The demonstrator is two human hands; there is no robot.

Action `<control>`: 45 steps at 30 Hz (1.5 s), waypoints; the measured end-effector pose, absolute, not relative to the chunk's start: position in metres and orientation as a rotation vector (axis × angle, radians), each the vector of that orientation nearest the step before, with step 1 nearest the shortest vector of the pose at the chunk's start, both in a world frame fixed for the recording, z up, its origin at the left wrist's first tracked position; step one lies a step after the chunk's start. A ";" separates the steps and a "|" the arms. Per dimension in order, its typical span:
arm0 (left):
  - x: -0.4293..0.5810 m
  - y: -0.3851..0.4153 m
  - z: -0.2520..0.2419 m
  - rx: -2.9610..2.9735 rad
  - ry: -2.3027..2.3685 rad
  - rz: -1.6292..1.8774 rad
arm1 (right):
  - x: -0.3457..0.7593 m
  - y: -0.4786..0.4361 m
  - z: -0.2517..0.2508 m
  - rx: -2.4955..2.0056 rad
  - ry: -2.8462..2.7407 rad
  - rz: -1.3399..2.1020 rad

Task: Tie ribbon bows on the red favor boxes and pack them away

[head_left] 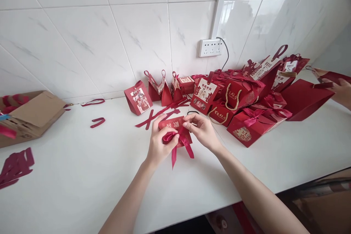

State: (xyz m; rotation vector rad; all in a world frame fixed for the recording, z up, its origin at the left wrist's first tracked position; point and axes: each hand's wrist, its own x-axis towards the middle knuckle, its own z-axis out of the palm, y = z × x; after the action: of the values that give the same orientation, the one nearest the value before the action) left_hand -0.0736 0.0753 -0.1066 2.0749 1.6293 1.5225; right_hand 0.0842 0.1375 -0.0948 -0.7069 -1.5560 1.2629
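A small red gift box [179, 121] with gold characters is held above the white table, in front of my body. My left hand [161, 142] is closed around its left side, the thumb pressing on the dark pink ribbon bow [170, 136]. Two ribbon tails [188, 150] hang below the box. My right hand [201, 128] is closed in a pinch at the box's upper right edge; whether ribbon is also between those fingertips is hidden. Just behind the hands lie several loose dark red straps [149, 119].
Several standing red boxes [138, 99] line the wall. On the right is a heap of red gift boxes [244, 131], where another person's hand [341, 91] holds a red box. A cardboard box [33, 111] and strap pieces [18, 166] are at left. A power strip [210, 48] is wall-mounted.
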 end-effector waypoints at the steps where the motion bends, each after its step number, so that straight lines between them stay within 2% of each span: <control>1: -0.073 0.075 -0.107 2.068 1.627 1.525 | 0.084 0.138 -0.095 -0.716 -1.534 1.289; 12: -0.076 0.078 -0.107 1.999 1.638 1.570 | 0.090 0.137 -0.086 -0.811 -1.692 1.370; 18: -0.073 0.079 -0.120 1.897 1.727 1.887 | 0.089 0.139 -0.087 -0.768 -1.502 1.596; 23: -0.073 0.081 -0.127 1.801 1.761 1.986 | 0.088 0.141 -0.089 -0.775 -1.452 1.627; 35: -0.068 0.076 -0.124 1.337 1.763 1.801 | 0.083 0.143 -0.100 -0.789 -1.281 1.680; 45: -0.068 0.081 -0.129 1.474 1.824 1.954 | 0.077 0.140 -0.100 -0.759 -1.152 1.736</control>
State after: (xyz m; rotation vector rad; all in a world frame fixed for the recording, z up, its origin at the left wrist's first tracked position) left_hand -0.0680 0.0808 -0.1293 1.4737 1.8239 1.9540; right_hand 0.0773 0.1396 -0.0998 -0.7589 -1.1516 1.7356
